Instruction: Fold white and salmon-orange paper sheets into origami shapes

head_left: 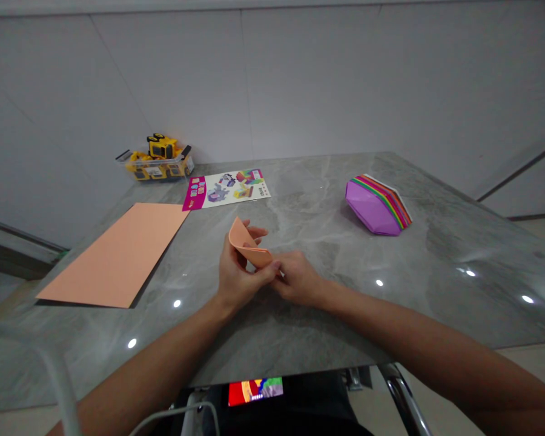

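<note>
A small folded piece of orange paper is held just above the middle of the grey marble table. My left hand grips it from below and behind, thumb pressed on its lower edge. My right hand pinches the same paper at its right corner, fingers curled closed. Both hands meet over the table's centre.
A larger stack of orange paper sheets lies at the left. A printed instruction sheet lies behind the hands. A yellow toy vehicle in a clear box stands at the back left. A multicoloured stack of folded paper sits at the right.
</note>
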The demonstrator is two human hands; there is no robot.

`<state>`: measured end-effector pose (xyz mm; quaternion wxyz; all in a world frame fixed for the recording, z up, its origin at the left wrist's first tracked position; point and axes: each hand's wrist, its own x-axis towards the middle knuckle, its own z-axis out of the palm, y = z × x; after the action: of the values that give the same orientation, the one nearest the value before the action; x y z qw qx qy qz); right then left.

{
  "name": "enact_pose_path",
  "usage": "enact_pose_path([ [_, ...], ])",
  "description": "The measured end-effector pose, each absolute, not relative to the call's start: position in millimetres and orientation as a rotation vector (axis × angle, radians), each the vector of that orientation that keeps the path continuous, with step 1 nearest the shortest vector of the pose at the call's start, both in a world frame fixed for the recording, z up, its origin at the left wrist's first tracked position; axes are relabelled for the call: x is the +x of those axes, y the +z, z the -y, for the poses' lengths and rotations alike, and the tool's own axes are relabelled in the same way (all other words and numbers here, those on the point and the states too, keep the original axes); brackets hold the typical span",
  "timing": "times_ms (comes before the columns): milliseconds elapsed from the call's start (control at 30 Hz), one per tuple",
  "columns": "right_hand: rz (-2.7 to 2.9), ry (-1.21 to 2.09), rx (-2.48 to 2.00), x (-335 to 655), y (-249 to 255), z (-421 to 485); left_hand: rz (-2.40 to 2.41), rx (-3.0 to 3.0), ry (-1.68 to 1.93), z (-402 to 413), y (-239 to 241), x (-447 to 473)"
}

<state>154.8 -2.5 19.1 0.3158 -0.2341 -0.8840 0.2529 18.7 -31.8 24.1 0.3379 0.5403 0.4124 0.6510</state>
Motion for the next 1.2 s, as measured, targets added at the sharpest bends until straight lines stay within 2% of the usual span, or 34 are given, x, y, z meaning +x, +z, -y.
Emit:
enact_pose_path([
  [267,2.159,0.503,-0.541,154,22,4,-0.959,1.270,1.729,31,29,17],
  [600,2.314,0.756,-0.597,151,18,5,-0.975,1.224,1.680,28,22,15],
  [933,2.261,0.732,-0.598,157,11,-5,-0.904,0.960,1.823,19,35,4],
  [1200,2.222,0.781,-0.493,158,11,-8,-0.607,0.679,1.722,13,39,-8],
])
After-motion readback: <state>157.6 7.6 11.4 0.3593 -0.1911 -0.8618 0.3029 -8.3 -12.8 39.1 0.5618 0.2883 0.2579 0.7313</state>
